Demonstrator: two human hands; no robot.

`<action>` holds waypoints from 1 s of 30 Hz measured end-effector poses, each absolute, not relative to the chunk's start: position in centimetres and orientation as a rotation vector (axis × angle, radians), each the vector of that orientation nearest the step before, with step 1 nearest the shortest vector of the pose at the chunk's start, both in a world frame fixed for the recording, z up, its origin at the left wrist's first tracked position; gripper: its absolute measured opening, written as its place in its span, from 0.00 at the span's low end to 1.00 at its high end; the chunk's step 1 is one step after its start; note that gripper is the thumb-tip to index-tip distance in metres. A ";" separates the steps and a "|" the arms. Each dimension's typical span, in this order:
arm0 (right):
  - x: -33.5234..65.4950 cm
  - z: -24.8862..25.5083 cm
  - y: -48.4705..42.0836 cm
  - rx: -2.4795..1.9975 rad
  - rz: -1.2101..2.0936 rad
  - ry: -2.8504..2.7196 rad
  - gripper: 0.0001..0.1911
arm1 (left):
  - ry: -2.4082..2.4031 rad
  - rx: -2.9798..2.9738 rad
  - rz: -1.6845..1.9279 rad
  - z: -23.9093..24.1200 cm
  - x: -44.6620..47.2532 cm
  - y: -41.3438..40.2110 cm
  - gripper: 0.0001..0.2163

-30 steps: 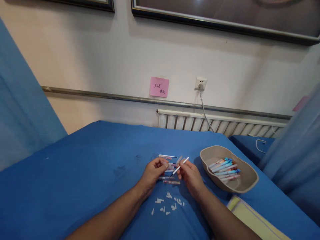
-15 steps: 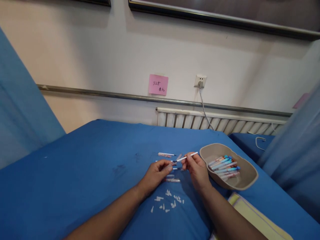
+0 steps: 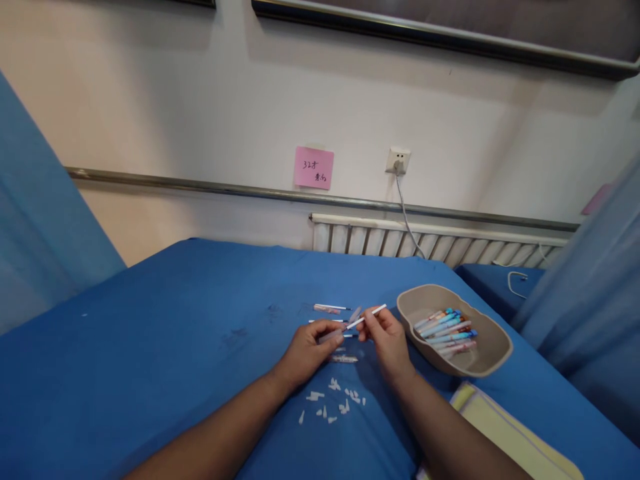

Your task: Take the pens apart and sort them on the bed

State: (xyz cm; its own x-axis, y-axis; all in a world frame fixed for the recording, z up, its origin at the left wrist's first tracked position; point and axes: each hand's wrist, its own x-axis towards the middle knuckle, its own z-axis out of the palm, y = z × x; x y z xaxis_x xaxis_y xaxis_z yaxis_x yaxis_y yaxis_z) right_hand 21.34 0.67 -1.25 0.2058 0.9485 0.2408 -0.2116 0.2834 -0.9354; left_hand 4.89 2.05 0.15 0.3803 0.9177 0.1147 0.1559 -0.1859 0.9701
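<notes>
My left hand (image 3: 306, 352) is closed around a clear pen barrel (image 3: 330, 336), mostly covered by the fingers. Between thumb and fingers my right hand (image 3: 389, 341) pinches a white pen refill (image 3: 367, 317), slanting down to the left. Its lower end meets the barrel at my left fingertips; how far it goes in cannot be made out. Under and beyond the hands lie more refills (image 3: 330, 307) and clear, pink-printed barrels (image 3: 344, 359) on the blue sheet (image 3: 200, 360). Closer to me, several small white cone-shaped pieces (image 3: 315, 396) are scattered.
Right of my hands stands a beige basin (image 3: 493, 360) holding several blue, orange and pink pens (image 3: 447, 330). A folded yellow cloth (image 3: 510, 433) lies near my right forearm. Behind the bed are a radiator (image 3: 380, 237), a metal rail (image 3: 225, 188) and a plugged-in cord (image 3: 404, 207).
The refill in my right hand has moved down and left, its lower end now at my left fingertips. The dark tip seen before no longer shows. The view has shifted slightly.
</notes>
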 end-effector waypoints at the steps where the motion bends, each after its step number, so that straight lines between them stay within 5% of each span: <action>1: 21.0 -1.3 0.6 -0.919 1.014 -1.036 0.15 | 0.970 1.623 0.952 0.2 4.9 2.0 0.13; 30: 20.4 -1.6 0.6 -0.802 1.343 -0.739 0.14 | 1.159 1.772 1.108 0.3 4.4 1.9 0.08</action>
State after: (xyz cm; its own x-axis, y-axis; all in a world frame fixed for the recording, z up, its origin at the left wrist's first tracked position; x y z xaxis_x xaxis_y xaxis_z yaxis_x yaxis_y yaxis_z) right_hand 20.44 0.56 -1.60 0.0907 0.9959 0.0048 -0.5366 0.0530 -0.8422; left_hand 4.44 1.94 0.33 0.2211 0.9390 0.2633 0.3057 -0.3231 0.8956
